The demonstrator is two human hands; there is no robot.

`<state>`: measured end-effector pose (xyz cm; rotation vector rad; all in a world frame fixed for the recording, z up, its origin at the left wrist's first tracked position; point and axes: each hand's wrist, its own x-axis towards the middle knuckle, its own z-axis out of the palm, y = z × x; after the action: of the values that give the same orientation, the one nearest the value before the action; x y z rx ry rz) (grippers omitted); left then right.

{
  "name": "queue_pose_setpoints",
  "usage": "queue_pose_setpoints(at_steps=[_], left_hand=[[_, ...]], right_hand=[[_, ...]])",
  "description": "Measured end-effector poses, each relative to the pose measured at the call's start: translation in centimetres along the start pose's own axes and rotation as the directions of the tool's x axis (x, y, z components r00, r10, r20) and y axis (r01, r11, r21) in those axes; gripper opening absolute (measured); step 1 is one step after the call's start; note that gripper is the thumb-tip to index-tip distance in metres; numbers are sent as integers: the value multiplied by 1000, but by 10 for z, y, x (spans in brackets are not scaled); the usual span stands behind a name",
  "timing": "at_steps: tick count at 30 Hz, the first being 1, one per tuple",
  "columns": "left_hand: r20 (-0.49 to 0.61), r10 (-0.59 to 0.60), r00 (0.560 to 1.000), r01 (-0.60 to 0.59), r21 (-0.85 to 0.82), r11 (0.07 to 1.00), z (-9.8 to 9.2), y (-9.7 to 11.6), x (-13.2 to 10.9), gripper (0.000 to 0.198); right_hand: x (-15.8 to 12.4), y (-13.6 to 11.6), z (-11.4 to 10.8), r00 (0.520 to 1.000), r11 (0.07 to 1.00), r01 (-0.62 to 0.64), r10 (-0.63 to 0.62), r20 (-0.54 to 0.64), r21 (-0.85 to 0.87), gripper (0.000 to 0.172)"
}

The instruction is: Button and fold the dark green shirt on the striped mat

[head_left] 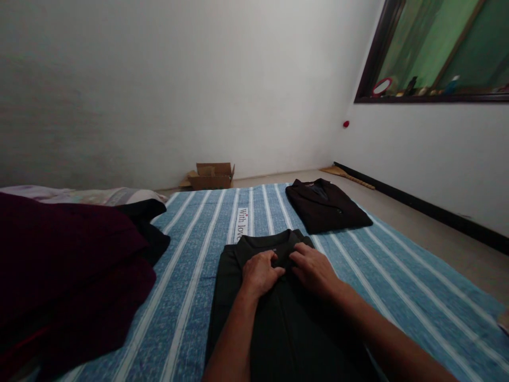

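A dark green collared shirt lies front up on the bed, its sides tucked into a narrow shape and its collar pointing away from me. My left hand is closed on the left side of the collar, thumb and fingers bent together. On the right side of the collar, my right hand has its fingers curled on the cloth, with the fingertips partly hidden. Both hands are a short gap apart at the neck opening. The lower part of the shirt runs under my forearms and out of view.
A folded dark brown garment lies at the bed's far right corner. Maroon and black clothes are heaped at the left. The blue striped sheet covers the bed. Beyond its far edge stands an open cardboard box by the wall.
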<state>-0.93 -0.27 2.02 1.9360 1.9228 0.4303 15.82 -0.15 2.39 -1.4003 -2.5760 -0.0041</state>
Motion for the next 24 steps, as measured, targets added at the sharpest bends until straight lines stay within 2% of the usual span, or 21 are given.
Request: queue_pose_setpoints(at_steps=[1,3,7,12,14,19,22,24], left_hand=[[-4,5,1000,-5,-3,1000,0,0,1,29],[-12,17,1000,-17,-13,1000,1,-1,2,31],[-53,43,998,-45,-53,998,3,-2,0,33],[-211,98,973,-143,-210,967,8,-6,-14,41],[-287,83,954,-169,-290,942,10,-9,-21,41],[-432,-140,891,-53,-405,913,7,-17,-35,27],[-497,-190,847,33,-307,951,5,-21,-44,14],[-508,-185,841,91,-205,975,4,-24,-51,10]], right_hand=[[-9,-1,9,999,999,-34,35,-38,39,9],[-22,-3,25,988,991,-74,89,-128,113,10],[-29,-5,44,956,987,-54,95,-279,152,12],[-30,-6,44,949,987,-11,61,-308,161,12],[-31,-6,41,953,988,-14,60,-297,156,12],[-34,-7,39,964,990,-16,52,-259,141,13],[-35,-7,40,965,991,-19,53,-256,134,13],[-35,-7,40,966,992,-17,48,-256,124,12]])
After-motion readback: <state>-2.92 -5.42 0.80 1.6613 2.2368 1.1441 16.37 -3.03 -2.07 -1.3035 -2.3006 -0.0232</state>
